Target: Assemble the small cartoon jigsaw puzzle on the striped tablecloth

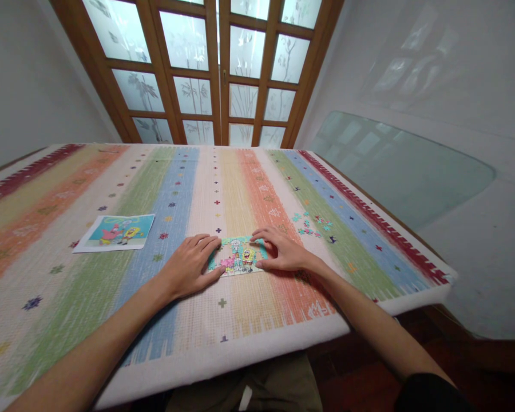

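Observation:
A small jigsaw puzzle (237, 257) with cartoon figures lies flat on the striped tablecloth, gaps showing in its upper part. My left hand (193, 264) clasps its left end, fingers at the upper corner and thumb along the lower edge. At the opposite end, my right hand (281, 250) holds it with a bent index finger on the top side and the thumb low on the right. Whether a loose piece sits under the right fingertips cannot be seen. Loose puzzle pieces (309, 223) are scattered to the right, beyond the right hand.
A printed picture (118, 233) of the cartoon figures lies left of the puzzle. The striped tablecloth (223, 320) covers the large table, whose front edge is close to my lap. Wooden doors with frosted panes (193, 94) stand behind; a glass panel (395, 166) is at the right.

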Tool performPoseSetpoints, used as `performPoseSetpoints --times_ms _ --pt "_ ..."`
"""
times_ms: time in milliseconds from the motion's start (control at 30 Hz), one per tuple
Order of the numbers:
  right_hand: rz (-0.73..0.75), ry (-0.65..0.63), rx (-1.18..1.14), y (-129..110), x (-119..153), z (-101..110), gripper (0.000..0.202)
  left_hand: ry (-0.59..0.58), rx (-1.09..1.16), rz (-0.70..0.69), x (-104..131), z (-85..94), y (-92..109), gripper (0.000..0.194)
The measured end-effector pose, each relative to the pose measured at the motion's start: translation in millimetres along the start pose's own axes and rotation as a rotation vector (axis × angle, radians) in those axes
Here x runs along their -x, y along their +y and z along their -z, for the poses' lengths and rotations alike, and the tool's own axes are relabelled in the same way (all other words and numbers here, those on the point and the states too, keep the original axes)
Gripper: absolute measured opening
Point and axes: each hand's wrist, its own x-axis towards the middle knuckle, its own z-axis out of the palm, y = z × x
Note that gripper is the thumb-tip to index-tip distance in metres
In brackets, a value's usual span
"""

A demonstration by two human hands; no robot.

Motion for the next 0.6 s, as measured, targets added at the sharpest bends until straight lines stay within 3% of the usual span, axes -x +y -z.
performPoseSetpoints --times_ms 133,300,500,600 --pt "0.0 0.01 -0.006 -0.7 -1.1 2.3 0.048 -0.006 0.015 0.008 -0.4 1.7 0.4 0.049" --pt "-0.068 0.15 0.079 11.8 -2.6 16.7 0.016 -0.027 0.044 0.032 -1.4 4.8 2.7 0.049" --pt "-0.341 0.31 0.378 53.7 16.2 57.7 0.012 -0.025 0.079 0.056 -2.8 7.8 5.5 0.046" --pt "-0.444 0.224 0.43 68.4 32.6 79.8 0.013 -0.035 0.067 0.046 -3.4 8.0 5.5 0.046"
